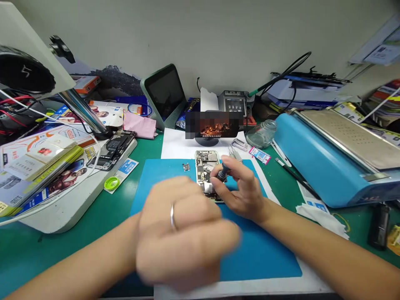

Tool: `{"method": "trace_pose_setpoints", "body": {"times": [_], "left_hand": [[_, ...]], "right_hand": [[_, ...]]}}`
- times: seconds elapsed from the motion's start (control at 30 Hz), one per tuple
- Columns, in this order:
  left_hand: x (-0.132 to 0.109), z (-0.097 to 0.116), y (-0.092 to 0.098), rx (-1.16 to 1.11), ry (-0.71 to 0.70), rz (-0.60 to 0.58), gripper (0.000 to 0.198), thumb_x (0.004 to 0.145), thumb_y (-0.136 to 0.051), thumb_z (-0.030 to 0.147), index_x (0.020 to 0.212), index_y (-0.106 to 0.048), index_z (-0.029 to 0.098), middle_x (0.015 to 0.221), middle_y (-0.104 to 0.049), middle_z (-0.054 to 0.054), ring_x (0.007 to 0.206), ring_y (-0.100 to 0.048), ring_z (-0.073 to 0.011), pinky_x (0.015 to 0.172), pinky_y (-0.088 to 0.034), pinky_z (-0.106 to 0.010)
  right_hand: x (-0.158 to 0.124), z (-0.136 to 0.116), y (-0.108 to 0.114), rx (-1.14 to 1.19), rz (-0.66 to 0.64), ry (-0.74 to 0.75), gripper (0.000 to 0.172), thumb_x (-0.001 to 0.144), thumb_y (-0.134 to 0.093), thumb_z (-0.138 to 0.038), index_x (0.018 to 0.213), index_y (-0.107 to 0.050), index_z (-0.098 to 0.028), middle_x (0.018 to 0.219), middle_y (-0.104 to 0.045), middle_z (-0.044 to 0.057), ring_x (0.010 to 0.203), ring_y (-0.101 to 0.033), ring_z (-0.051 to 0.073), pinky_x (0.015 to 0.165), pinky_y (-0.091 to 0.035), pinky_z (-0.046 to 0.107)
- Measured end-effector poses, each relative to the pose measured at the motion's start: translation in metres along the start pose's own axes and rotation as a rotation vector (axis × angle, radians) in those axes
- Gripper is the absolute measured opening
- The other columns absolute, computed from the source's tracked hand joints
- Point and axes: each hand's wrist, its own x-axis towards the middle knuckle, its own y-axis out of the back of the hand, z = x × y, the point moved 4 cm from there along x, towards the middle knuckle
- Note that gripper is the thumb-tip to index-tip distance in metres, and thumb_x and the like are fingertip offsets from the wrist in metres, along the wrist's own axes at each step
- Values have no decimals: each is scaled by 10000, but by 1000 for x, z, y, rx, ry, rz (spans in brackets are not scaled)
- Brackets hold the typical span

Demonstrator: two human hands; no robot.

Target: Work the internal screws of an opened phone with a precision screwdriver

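Observation:
An opened phone (206,164) with its circuit boards showing lies on a blue work mat (262,250). My right hand (242,189) is closed around a small dark screwdriver (223,172), whose tip rests on the phone's lower part. My left hand (178,233) is raised close to the camera, blurred by motion, with a ring on one finger; its fingers curl downward and I cannot make out anything in it. A tiny loose part (186,167) sits on the mat left of the phone.
A blue machine (331,162) stands at the right, a glass jar (261,134) behind the mat, a tablet (162,96) and a station (233,104) at the back. Another opened phone (112,150) and stacked boxes (37,166) lie left. A green cap (111,183) sits nearby.

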Motion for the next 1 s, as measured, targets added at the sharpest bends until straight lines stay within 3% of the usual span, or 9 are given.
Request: {"method": "trace_pose_setpoints", "body": {"times": [0.1,0.2,0.3,0.47,0.77,0.9,1.0], "left_hand": [[31,-14,11,-62,46,160,234,901,-408,251,811,-623,227,579,-537,7,535,-509,-138,556,-458,-303],[44,-32,2,-108,100,159,159,841,-432,184,719,-531,206,583,-503,19,530,-468,-117,541,-389,-265],[39,-40,-16,-118,69,49,151,794,-468,165,651,-473,211,568,-490,23,531,-437,-125,541,-325,-281],[29,-35,-33,-135,4,-95,177,759,-471,153,600,-426,216,527,-459,29,499,-383,-136,528,-248,-316],[23,-31,-39,-178,6,-325,177,737,-490,181,576,-420,204,507,-476,20,456,-330,-122,510,-189,-319],[18,-31,-39,-194,71,-395,236,757,-505,198,571,-361,199,484,-431,30,449,-279,-114,507,-179,-314],[17,-35,-41,-201,141,-425,269,786,-512,215,578,-341,196,479,-408,34,455,-249,-112,510,-173,-313]], "right_hand": [[-3,2,3,-5,7,-26,723,906,-630,-57,1519,-336,-305,1204,-679,104,942,-727,208,751,-659,376],[-5,4,4,13,18,-54,705,917,-615,-51,1518,-331,-288,1202,-667,112,933,-719,199,772,-653,384],[-5,3,4,45,25,-45,696,913,-615,-44,1509,-346,-280,1146,-656,92,904,-706,187,780,-644,378],[-5,1,-2,88,19,-19,678,910,-616,-41,1496,-365,-275,1099,-646,74,847,-675,160,735,-624,330],[-2,6,-2,162,-8,-110,657,919,-592,-29,1479,-378,-298,976,-623,18,776,-620,131,660,-583,283],[-2,8,-1,188,-11,-204,639,934,-584,-41,1471,-360,-305,943,-624,8,707,-595,122,618,-590,276],[-3,8,-1,243,-2,-268,648,936,-587,-36,1459,-358,-341,972,-633,11,762,-622,133,642,-609,285]]}}
